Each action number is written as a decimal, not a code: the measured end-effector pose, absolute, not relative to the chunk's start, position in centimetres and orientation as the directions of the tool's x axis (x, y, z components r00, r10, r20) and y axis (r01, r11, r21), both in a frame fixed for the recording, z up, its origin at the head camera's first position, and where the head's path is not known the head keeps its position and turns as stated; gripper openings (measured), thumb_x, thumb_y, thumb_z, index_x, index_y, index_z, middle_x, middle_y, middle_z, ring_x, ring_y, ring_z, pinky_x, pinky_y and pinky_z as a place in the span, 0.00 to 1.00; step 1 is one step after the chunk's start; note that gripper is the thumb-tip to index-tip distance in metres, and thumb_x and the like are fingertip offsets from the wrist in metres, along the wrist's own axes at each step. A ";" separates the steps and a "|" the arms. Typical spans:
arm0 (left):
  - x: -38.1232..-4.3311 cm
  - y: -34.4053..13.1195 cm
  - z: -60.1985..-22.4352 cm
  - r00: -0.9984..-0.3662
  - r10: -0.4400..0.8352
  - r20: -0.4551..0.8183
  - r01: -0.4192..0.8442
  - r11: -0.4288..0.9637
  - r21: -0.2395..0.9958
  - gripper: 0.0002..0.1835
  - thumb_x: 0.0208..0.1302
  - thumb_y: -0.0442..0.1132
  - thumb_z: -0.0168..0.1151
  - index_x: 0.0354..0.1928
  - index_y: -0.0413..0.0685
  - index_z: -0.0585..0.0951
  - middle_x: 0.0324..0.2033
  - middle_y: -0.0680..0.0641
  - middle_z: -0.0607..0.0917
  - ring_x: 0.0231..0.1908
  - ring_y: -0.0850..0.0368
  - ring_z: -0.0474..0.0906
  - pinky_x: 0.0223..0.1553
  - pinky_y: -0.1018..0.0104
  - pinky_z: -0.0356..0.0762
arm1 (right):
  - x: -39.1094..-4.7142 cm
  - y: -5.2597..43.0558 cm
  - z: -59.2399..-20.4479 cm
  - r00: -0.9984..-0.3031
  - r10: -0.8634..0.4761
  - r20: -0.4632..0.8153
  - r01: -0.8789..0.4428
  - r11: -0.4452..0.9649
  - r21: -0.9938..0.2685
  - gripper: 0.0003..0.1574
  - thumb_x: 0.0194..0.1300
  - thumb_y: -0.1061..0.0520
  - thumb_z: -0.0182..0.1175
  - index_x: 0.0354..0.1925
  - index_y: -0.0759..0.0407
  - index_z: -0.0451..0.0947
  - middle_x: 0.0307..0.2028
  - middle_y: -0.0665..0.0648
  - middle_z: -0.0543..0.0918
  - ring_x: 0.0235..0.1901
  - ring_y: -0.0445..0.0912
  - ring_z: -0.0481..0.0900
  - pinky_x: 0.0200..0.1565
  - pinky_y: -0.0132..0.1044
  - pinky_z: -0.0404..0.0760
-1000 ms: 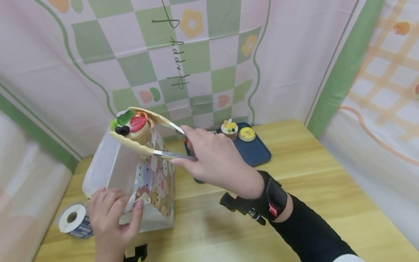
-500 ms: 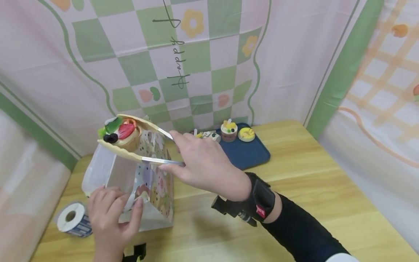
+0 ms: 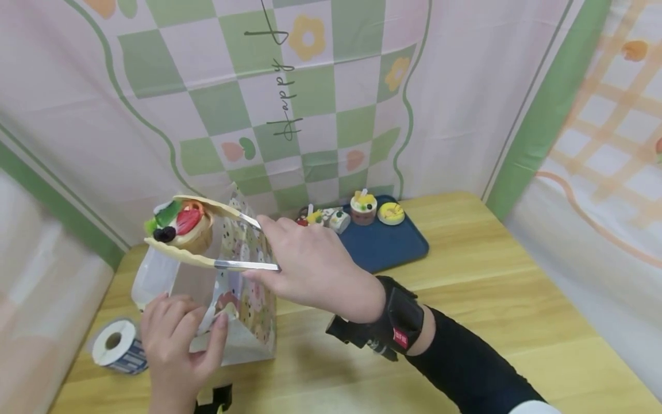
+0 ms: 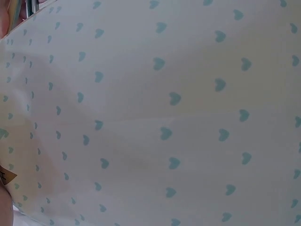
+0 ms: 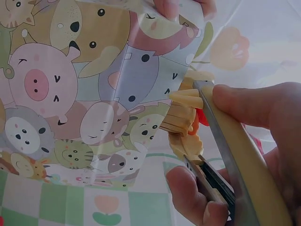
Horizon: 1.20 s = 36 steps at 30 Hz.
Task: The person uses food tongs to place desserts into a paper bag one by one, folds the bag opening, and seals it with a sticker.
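My right hand (image 3: 315, 273) grips food tongs (image 3: 247, 265) with cream-coloured, scalloped ends. Held between those ends is a fruit-topped tart (image 3: 199, 236) with red, green and black fruit pieces, tilted over the mouth of a paper bag (image 3: 253, 302). My left hand (image 3: 178, 339) pinches the bag's near rim, thumb on the outer side. Cartoon animals cover the bag's side (image 5: 42, 84) in the right wrist view, where the tongs' handle (image 5: 244, 155) lies under my thumb. Pale paper with blue-green hearts (image 4: 164, 133) fills most of the left wrist view.
A dark blue tray (image 3: 383, 247) lies behind my right hand, bearing a fruit cup (image 3: 364, 208), a yellow round pastry (image 3: 391, 213) and other small cakes. Left of the bag stands a roll of labels (image 3: 119, 348). A patterned curtain (image 3: 207, 115) hangs behind the wooden table (image 3: 465, 276).
My right hand has moved left and slightly down, bringing the tongs and tart farther over the bag's mouth. More of the tray's small cakes now show. My left hand stays on the rim.
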State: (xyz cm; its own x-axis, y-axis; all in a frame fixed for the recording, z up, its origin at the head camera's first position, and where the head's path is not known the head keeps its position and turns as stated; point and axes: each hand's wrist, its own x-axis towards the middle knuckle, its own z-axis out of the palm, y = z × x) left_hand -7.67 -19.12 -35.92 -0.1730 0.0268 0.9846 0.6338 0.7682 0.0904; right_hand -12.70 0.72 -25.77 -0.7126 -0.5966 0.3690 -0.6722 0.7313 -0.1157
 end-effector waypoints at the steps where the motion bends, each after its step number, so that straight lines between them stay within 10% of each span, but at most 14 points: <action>1: -7.7 -19.1 -35.9 -0.168 0.026 0.986 0.635 0.768 0.088 0.28 0.60 0.51 0.58 0.10 0.35 0.73 0.12 0.41 0.73 0.20 0.42 0.68 0.41 0.49 0.65 | -12.7 0.7 -25.8 -0.716 -0.595 0.365 -0.669 0.734 -0.115 0.44 0.55 0.29 0.58 0.58 0.58 0.70 0.28 0.48 0.78 0.19 0.39 0.71 0.16 0.35 0.71; 36: -8.0 -18.7 -35.8 -0.103 0.031 0.994 0.668 0.743 0.046 0.27 0.58 0.49 0.60 0.09 0.36 0.73 0.11 0.41 0.73 0.20 0.43 0.68 0.41 0.54 0.66 | -14.3 8.1 -31.1 -0.914 -0.289 0.285 -0.396 0.789 -0.470 0.54 0.52 0.29 0.61 0.67 0.58 0.63 0.38 0.47 0.81 0.26 0.35 0.78 0.29 0.40 0.78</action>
State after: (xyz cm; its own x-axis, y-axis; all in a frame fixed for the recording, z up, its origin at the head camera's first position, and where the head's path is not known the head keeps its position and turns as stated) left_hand -7.96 -18.71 -35.85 -0.1034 0.0310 0.9942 0.6677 0.7430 0.0463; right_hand -14.34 8.09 -31.06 -0.9140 -0.2887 0.2851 -0.3958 0.7890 -0.4699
